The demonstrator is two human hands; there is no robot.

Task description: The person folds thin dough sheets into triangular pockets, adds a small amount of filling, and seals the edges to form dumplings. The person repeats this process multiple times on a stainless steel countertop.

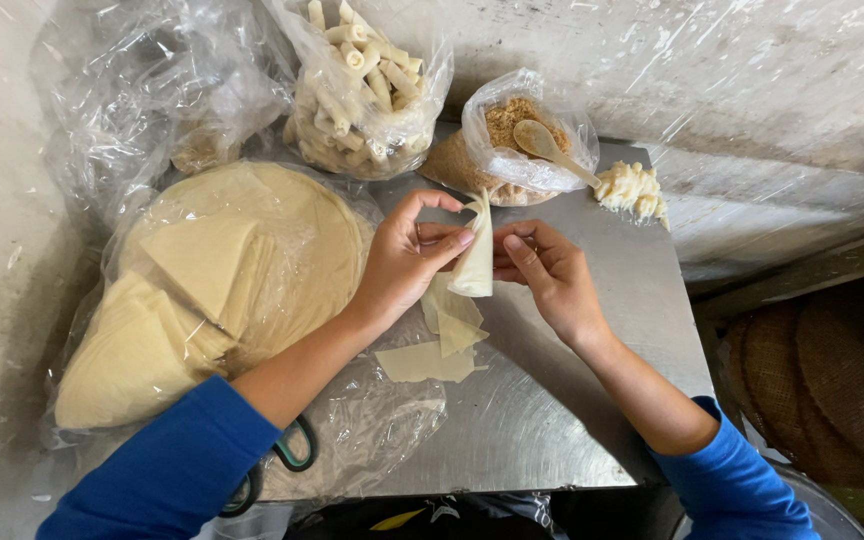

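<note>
At the far left, a stack of pale wrapper sheets [202,290] was seen, round and cut into wedges, kept under clear plastic. Below it, a pair of green-handled scissors [287,455] was half hidden beneath the blue sleeve. At the back, a clear bag of finished rolls [362,85] was heaped high, so a good share of the batch was judged already done.

The left hand [402,260] was held above the steel tabletop [512,420], its fingers [447,245] pinched narrow against the side of a half-wrapped pastry cone [477,255]. The cone was held upright between both hands, just above the tabletop, its top corner not yet folded shut. Directly beneath it, a few cut wrapper pieces [442,340] were laid ready, so more rolling was judged to remain.

On the other side of the cone, the right hand [547,275] was closed on the wrapper too, its fingers curled in and its thumb pressed to the fold.

Further right and back, an open bag of brown crumb filling [512,140] was seen with a wooden spoon [547,148] resting in it, and a small heap of pale, lumpy paste [630,188] was left just beside it on the tabletop.
</note>
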